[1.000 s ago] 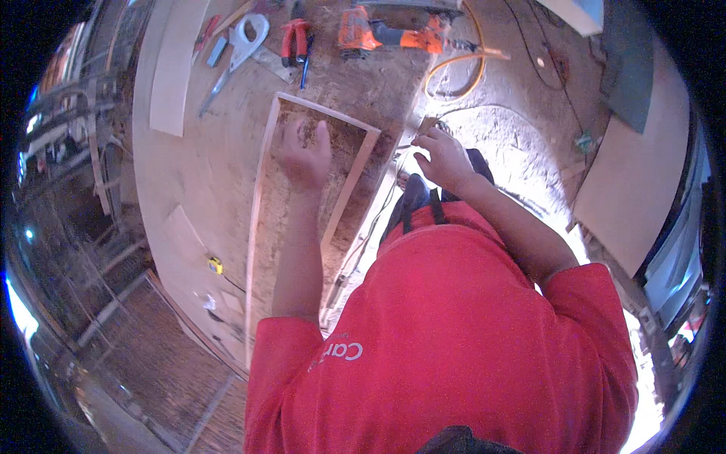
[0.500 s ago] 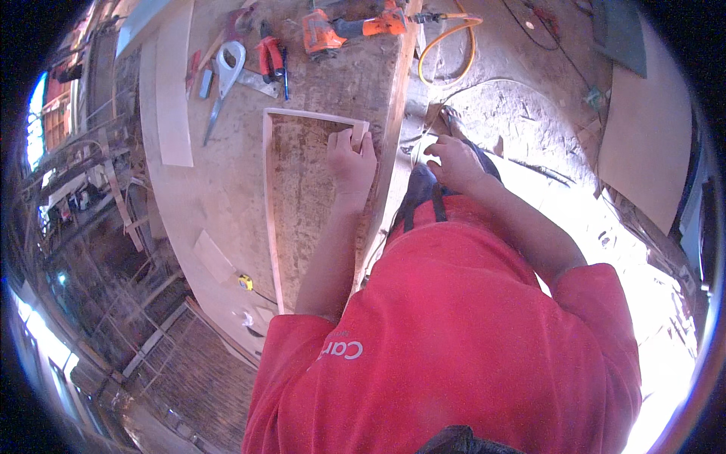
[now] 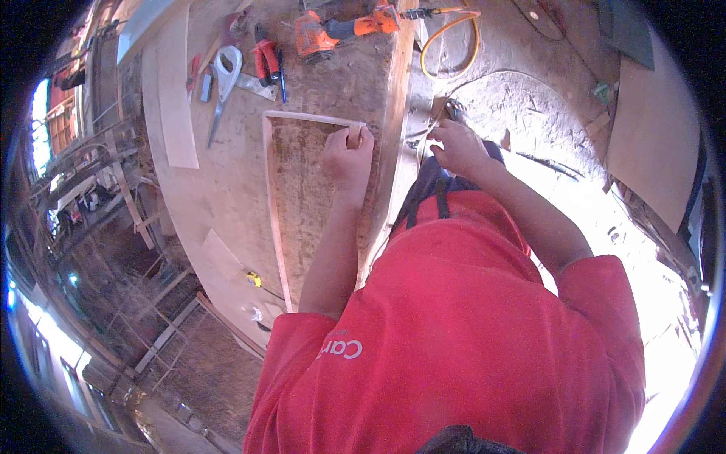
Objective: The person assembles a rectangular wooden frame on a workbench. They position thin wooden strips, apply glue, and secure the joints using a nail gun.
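Observation:
A thin, pale wooden frame (image 3: pixel 268 174) lies on the plywood worktop in front of me. My left hand (image 3: pixel 346 160) is closed around its far right corner, fingers bent over the strip's end and forearm lying across the frame's inside. Past the worktop's right edge, my right hand (image 3: pixel 460 150) hangs above my dark trousers with its fingers curled toward the thumb. Whatever sits between those fingertips, if anything, is too small to make out.
Beyond the frame lie an orange power tool (image 3: pixel 311 36) with a yellow hose (image 3: pixel 476 45), red-handled pliers (image 3: pixel 266 60), a handsaw (image 3: pixel 225 72) and a blue pen (image 3: pixel 283 83). A yellow tape measure (image 3: pixel 254 279) rests near the left edge. Flat boards (image 3: pixel 175 113) lie at the left.
My right hand has moved slightly away from my body, and its fingers look more drawn in. My left hand stays at the frame corner. The whole view has shifted a little.

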Demonstrator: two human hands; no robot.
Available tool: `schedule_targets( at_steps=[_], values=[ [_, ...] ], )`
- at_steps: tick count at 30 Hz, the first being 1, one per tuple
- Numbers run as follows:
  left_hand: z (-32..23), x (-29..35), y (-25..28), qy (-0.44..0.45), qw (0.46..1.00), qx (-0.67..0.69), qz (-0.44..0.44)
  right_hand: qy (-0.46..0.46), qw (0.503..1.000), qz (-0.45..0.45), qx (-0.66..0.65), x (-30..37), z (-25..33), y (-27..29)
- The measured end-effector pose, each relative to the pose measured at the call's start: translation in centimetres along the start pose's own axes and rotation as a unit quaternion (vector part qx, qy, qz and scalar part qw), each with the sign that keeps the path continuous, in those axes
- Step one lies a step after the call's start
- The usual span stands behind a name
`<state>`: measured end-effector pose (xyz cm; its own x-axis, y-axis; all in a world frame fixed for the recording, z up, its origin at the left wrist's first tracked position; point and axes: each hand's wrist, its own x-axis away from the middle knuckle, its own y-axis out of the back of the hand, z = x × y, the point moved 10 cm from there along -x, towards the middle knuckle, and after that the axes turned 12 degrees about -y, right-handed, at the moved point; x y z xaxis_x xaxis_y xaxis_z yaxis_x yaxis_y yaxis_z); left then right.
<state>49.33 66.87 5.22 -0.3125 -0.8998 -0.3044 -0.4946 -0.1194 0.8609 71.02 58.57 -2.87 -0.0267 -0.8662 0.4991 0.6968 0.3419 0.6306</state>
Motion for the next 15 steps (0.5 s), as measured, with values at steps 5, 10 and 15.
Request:
schedule_targets(
  at_steps=[5, 10, 15],
  values=[
    [-0.9, -0.5, 0.3, -0.041, 0.999, -0.023, -0.013, 0.001, 1.0, -0.002, -0.024, 0.7, -1.1, -0.9],
    [-1.0, -0.5, 0.3, -0.062, 0.997, -0.036, -0.015, -0.013, 1.0, 0.002, -0.019, 1.1, -1.8, -1.0],
    [-0.7, -0.1, 0.2, -0.056, 0.998, -0.027, -0.001, -0.007, 1.0, -0.015, -0.026, 0.7, -1.4, -0.4]
  ],
)
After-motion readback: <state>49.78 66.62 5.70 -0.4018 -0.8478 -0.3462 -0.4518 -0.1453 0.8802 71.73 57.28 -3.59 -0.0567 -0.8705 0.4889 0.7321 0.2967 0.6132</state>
